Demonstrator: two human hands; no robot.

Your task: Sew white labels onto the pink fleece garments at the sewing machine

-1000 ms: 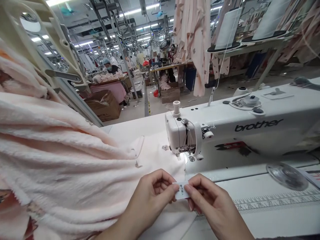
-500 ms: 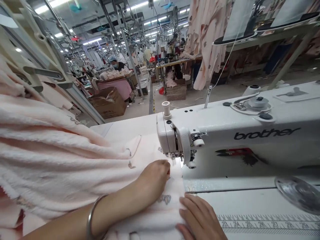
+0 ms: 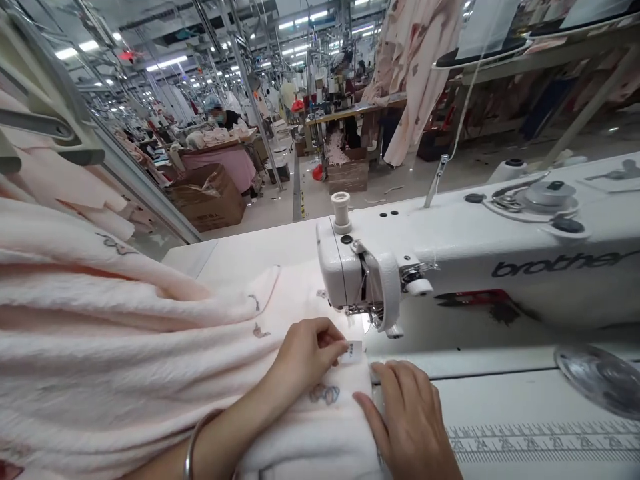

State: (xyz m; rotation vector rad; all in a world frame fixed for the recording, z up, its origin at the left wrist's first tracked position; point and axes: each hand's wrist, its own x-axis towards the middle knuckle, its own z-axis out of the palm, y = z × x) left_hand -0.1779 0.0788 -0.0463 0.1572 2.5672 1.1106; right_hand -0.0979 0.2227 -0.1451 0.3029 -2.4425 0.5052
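Pale pink fleece fabric [image 3: 200,373] with small printed figures spreads from the left to beneath the head of a white sewing machine [image 3: 345,267]. My left hand [image 3: 305,350] rests over it, thumb and fingertips pinching a small white label [image 3: 354,351] with dark print, close in front of the needle area. At the fabric's right edge lies my right hand [image 3: 410,413], thumb apart and fingers stretched forward, partly on the white table. The exact contact under its fingertips is hidden.
Red-handled thread snips [image 3: 470,298] lie behind the machine's bed. A ruler strip [image 3: 540,442] runs along the table front, near a clear round disc [image 3: 595,380]. Thread cones stand at upper right. Beyond are a cardboard box [image 3: 215,203], hanging fabric and a seated person [image 3: 225,119].
The white label now shows between my left fingertips, and that hand has turned slightly. My right hand has shifted up and right, its thumb spread. The camera view has shifted slightly.
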